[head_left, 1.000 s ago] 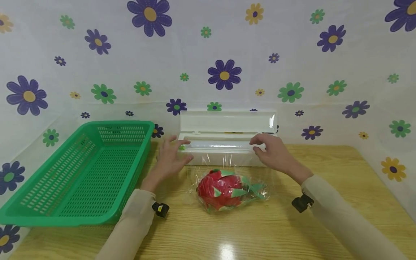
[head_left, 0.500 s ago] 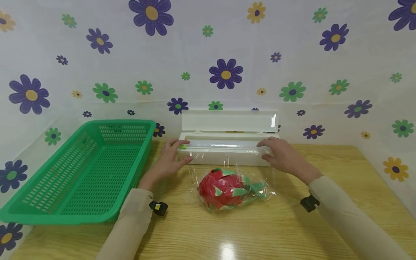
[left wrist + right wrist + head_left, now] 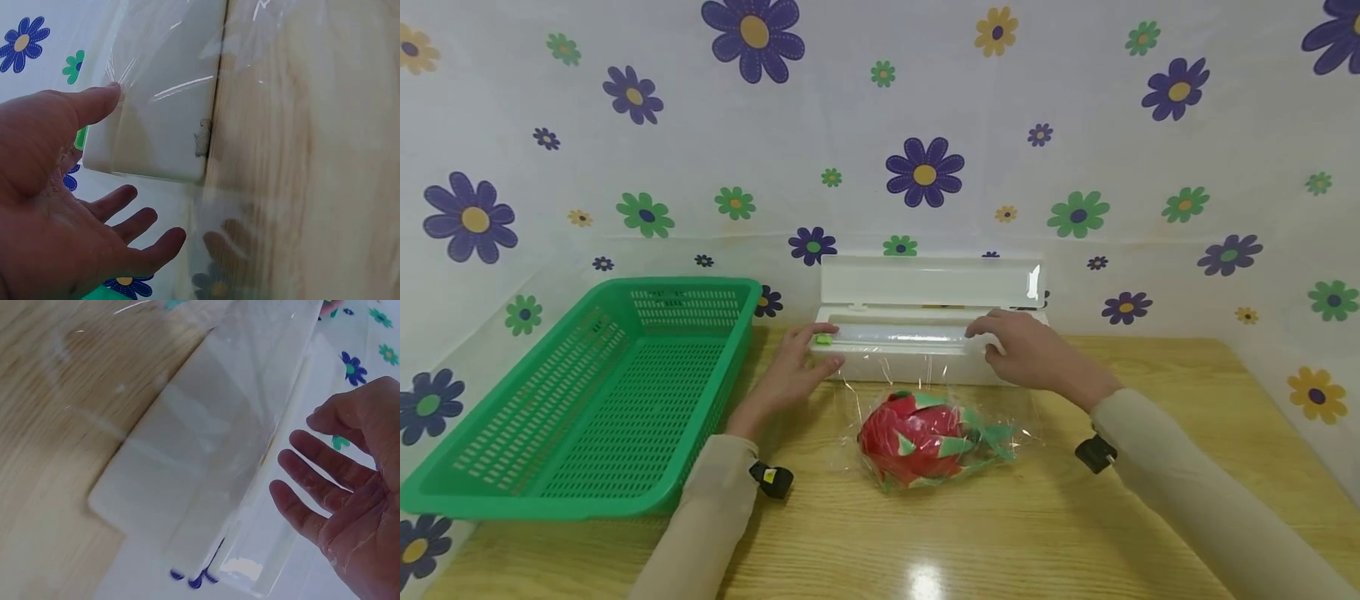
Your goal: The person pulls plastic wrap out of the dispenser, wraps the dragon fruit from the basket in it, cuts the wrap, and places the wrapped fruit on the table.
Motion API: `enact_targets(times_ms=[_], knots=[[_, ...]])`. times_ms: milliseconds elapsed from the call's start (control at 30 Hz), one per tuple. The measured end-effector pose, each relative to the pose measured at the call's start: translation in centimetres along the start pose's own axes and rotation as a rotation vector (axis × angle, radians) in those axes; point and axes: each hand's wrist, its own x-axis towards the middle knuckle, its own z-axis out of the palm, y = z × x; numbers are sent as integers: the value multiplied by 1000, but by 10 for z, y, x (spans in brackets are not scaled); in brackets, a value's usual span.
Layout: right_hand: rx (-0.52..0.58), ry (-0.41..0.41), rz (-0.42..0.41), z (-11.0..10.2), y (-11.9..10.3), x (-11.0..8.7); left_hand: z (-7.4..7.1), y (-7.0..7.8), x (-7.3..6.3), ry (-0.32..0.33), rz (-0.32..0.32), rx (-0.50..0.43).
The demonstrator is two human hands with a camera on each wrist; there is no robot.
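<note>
A white cling film dispenser (image 3: pixel 910 368) lies at the back of the table, its lid (image 3: pixel 925 280) raised. Inside is a roll of film (image 3: pixel 913 333), and a clear sheet stretches forward over a red and green dragon fruit (image 3: pixel 917 442). My left hand (image 3: pixel 792 367) is at the dispenser's left end, beside the green slider (image 3: pixel 823 340). In the left wrist view its thumb (image 3: pixel 100 103) touches the film at the box edge, other fingers loosely spread. My right hand (image 3: pixel 1026 350) hovers over the right part, fingers slightly bent, holding nothing in the right wrist view.
A green plastic basket (image 3: pixel 580 507) with slotted walls stands to the left, close to my left forearm. The wooden table (image 3: pixel 865 550) extends in front and to the right. A white flowered cloth (image 3: pixel 850 108) hangs behind.
My right hand first shifts right along the dispenser, then comes back left over the roll. My left hand stays at the left end. The dragon fruit remains in place.
</note>
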Motion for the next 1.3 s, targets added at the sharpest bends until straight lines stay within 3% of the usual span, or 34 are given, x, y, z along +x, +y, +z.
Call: enact_targets(times_ms=[200, 400, 533, 933, 1300], knots=[[9, -24, -126, 3, -23, 27, -1, -3, 5, -30, 26, -127], [-10, -91, -216, 9, -45, 54, -3, -7, 6, -49, 6, -269], [-56, -131, -244, 15, -56, 69, -3, -8, 6, -41, -4, -290], [-136, -290, -216, 24, -78, 100, -7, -10, 9, -56, -19, -353], [-268, -357, -223, 33, -87, 117, -10, -12, 9, -57, -74, -408]])
